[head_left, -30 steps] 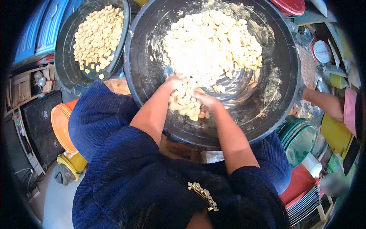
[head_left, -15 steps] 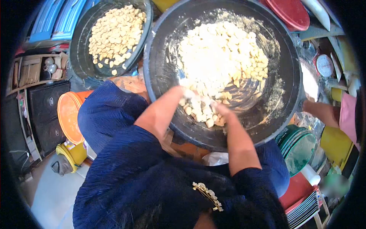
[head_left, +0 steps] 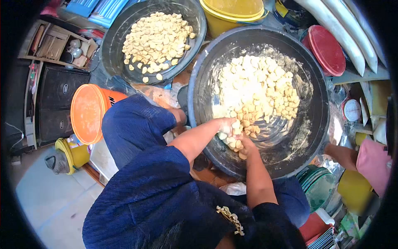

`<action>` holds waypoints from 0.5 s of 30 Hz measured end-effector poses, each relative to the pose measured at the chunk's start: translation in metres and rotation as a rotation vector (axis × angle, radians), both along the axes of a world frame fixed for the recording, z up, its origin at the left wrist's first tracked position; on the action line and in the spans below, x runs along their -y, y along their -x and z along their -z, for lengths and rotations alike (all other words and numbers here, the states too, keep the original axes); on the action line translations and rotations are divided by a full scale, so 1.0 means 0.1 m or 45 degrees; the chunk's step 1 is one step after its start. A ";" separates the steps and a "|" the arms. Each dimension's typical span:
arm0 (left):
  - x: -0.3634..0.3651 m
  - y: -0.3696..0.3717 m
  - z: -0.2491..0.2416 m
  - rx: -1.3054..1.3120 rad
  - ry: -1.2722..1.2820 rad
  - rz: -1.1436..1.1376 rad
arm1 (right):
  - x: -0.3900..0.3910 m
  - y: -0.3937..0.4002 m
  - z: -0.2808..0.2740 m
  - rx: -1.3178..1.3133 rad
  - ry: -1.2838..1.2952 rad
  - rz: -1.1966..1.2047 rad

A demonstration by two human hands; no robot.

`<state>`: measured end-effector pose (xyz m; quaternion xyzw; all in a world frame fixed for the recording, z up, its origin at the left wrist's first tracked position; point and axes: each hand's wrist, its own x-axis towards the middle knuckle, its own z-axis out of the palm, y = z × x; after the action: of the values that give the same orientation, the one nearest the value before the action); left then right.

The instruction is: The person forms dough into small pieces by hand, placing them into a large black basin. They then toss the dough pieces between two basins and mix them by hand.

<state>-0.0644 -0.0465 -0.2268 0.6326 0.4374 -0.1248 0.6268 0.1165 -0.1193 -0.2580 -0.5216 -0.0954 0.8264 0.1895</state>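
A wide black basin (head_left: 199, 137) sits in front of me, its inside dusted with white powder. Many small, pale, rounded dough pieces (head_left: 265, 89) are heaped in its upper part, some washed out by bright light. At the near side of the basin, my left hand (head_left: 226, 125) and my right hand (head_left: 248, 147) come together around a clump of these pieces. The left hand curls over them from the upper left, the right from the lower right. Powder coats the left fingers, and the pieces partly hide the fingertips.
A second dark basin (head_left: 112, 62) with similar pieces stands at the upper left. Around are a yellow bucket (head_left: 232, 20), an orange bucket (head_left: 87, 114), a red lid (head_left: 327, 50), green lids (head_left: 317, 189) and a scale (head_left: 352, 110). Another person's arm (head_left: 342, 155) shows at the right.
My view has shifted, so the basins sit lower and farther right. My hands have drawn closer together around the pieces at the near side of the basin.
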 end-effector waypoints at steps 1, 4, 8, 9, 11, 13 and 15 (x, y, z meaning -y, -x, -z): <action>-0.02 0.04 -0.12 0.114 0.021 -0.149 | -0.09 -0.01 -0.11 0.001 -0.007 -0.004; -0.34 0.21 -0.25 0.270 0.070 -0.404 | -0.50 0.03 -0.33 0.095 0.001 -0.025; -0.82 1.03 -1.35 0.452 -0.733 -0.702 | -1.42 0.85 -1.55 -0.217 -0.551 -0.095; -0.86 1.26 -1.82 0.518 -0.238 -1.043 | -1.65 1.18 -1.74 -0.253 -0.624 -0.075; -1.02 1.79 -2.21 0.656 -0.434 -1.420 | -2.06 1.78 -2.28 -0.498 -0.789 -0.252; -1.10 2.20 -2.57 0.676 -0.866 -1.681 | -2.29 2.22 -2.77 -0.814 -0.772 -0.189; -1.32 2.69 -2.70 0.770 -0.767 -1.875 | -2.49 2.36 -3.10 -0.540 -0.879 -0.156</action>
<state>-0.3331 0.0857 0.0429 0.3327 0.5656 0.6110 0.4429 -0.1192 0.1293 0.0517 -0.2388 -0.3569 0.8448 0.3193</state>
